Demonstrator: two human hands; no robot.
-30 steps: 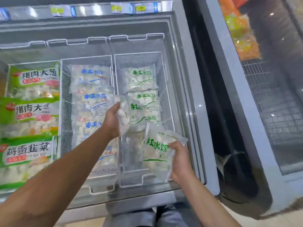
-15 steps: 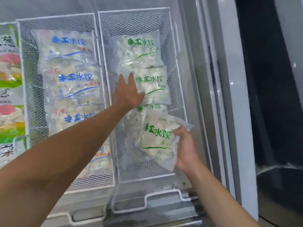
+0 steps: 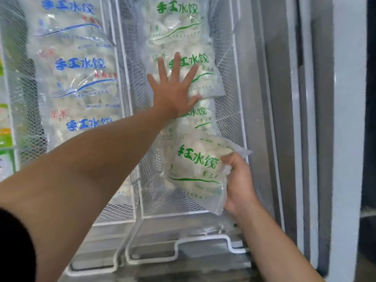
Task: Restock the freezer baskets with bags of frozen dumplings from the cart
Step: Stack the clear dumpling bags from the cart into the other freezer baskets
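My left hand (image 3: 175,89) lies flat with fingers spread on a green-lettered dumpling bag (image 3: 203,78) in the right white mesh basket (image 3: 237,110). Another green-lettered bag (image 3: 177,25) lies farther back in that basket, and one more (image 3: 195,119) sits partly under my palm. My right hand (image 3: 238,184) grips the right edge of a clear bag of dumplings with green print (image 3: 195,169), held tilted over the near end of the same basket.
The left mesh basket (image 3: 122,82) holds several blue-lettered dumpling bags (image 3: 79,66). Green packs (image 3: 4,139) show at the far left edge. The freezer's grey frame and sliding-lid rails (image 3: 284,119) run along the right. White wire basket handles (image 3: 177,247) jut toward me.
My left hand let go of its bag in the right basket and now presses flat on the bags there. The right hand's bag has moved over the basket's near end. The view has closed in.
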